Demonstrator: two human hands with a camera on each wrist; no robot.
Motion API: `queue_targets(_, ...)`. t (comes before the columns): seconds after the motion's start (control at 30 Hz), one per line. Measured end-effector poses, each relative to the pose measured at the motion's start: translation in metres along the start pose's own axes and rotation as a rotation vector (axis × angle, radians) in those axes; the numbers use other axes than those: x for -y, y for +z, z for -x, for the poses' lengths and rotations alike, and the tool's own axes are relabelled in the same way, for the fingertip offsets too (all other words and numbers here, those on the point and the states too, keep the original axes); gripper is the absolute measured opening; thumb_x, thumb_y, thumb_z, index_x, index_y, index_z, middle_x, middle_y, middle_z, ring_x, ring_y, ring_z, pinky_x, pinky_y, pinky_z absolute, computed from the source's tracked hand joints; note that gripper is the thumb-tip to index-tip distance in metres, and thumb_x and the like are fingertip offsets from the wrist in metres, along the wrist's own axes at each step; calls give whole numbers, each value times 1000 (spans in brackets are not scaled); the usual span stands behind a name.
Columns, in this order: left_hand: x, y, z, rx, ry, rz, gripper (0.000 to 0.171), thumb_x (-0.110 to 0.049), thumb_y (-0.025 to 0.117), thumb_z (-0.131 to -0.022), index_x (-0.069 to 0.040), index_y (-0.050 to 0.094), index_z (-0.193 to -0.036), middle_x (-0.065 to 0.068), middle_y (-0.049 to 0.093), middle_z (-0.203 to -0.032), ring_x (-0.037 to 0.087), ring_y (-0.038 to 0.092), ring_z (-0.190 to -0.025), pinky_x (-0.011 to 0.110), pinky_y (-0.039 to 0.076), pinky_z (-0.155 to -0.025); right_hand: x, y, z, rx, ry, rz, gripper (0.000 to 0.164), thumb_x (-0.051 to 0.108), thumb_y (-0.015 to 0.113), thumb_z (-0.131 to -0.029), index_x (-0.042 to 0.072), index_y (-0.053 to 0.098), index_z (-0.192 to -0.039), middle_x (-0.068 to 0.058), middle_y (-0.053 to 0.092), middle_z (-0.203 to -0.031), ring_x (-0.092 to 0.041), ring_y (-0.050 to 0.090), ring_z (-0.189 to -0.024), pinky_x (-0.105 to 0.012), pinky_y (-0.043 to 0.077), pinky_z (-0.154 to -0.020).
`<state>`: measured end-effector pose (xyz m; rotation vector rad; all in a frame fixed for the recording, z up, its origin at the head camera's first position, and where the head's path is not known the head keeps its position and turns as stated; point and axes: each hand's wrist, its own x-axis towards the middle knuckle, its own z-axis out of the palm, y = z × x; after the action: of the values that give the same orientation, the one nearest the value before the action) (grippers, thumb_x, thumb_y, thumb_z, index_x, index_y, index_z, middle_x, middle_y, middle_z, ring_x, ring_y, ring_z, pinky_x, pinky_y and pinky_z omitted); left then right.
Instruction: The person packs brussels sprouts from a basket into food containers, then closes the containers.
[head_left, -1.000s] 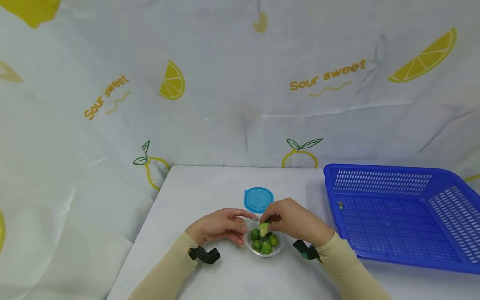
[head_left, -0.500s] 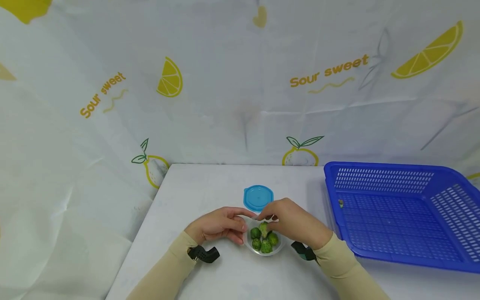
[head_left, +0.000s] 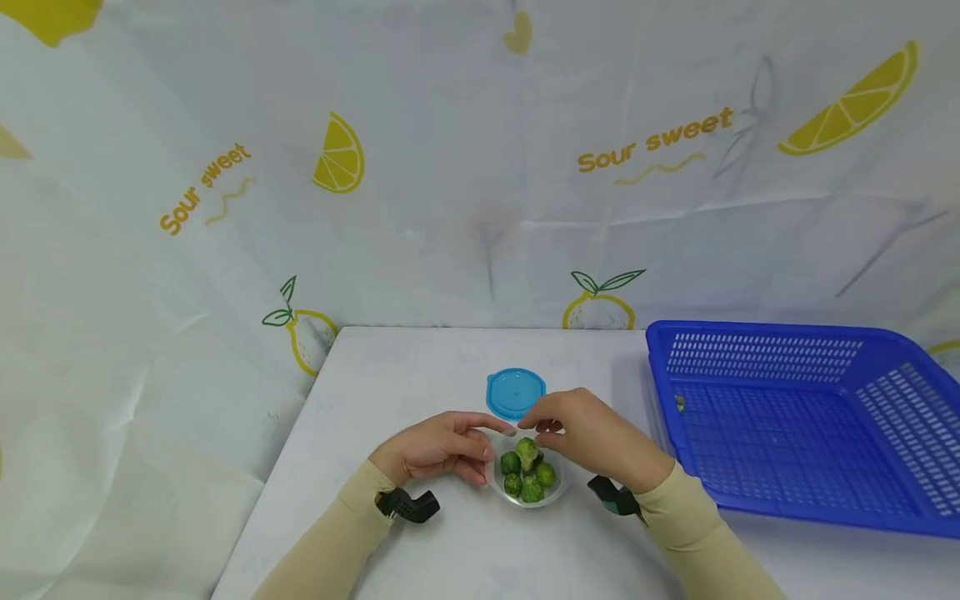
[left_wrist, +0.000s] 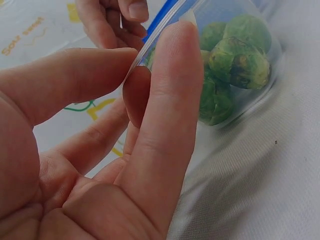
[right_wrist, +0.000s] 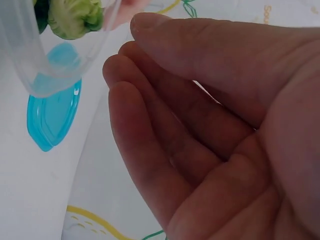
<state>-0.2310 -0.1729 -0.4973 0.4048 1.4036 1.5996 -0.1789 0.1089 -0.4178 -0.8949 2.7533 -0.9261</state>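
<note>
My left hand (head_left: 438,448) pinches the left rim of a small clear plastic bowl (head_left: 556,497), thumb on one side of the wall and a finger on the other in the left wrist view. Several green Brussels sprouts (head_left: 532,487) lie in it; one at the back, a paler Brussels sprout (head_left: 527,452), shows its cut stem end. Just over the bowl's right back rim is my right hand (head_left: 596,435), its fingers loosely bent. In the right wrist view those fingertips (right_wrist: 122,95) hold nothing and are apart from the bowl wall (right_wrist: 30,65).
A round blue lid (head_left: 516,393) lies on the white table (head_left: 420,367) behind the bowl. To the right stands a large blue plastic basket (head_left: 787,442), with a small pale green bit (head_left: 680,403) at its left side. A lemon-print cloth (head_left: 450,167) hangs behind the table.
My right hand has let go of the pale Brussels sprout, which now rests in the bowl, and has drawn back slightly up and right. The left hand stays at the rim.
</note>
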Motion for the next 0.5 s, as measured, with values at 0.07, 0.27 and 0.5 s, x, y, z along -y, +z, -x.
queue_targets(0.07,-1,2,-3,4,-6,-7,56,-4,65,-104,-4,51,-158,2,77,-92,15,79,-81,32,70,-80,0,-5,6,-5,17,-14,22,5,80,-96,11,82,-117,-1,81,-108,-9,71,-95,-35,66,-85)
queue_targets(0.27,1,2,-6,-17,-23,-41,55,-7,67,-103,-5,52,-157,3,76,-92,15,79,-82,33,70,-81,6,-36,26,-9,87,16,22,11,78,-99,16,81,-120,7,79,-110,-6,70,-97,-31,65,-85)
queue_targets(0.5,2,2,-1,-32,-17,-47,58,-7,68,-103,-4,50,-158,3,76,-94,15,79,-84,33,70,-84,-15,-96,58,-49,131,94,23,10,76,-100,20,82,-120,9,79,-111,-8,72,-99,-34,66,-85)
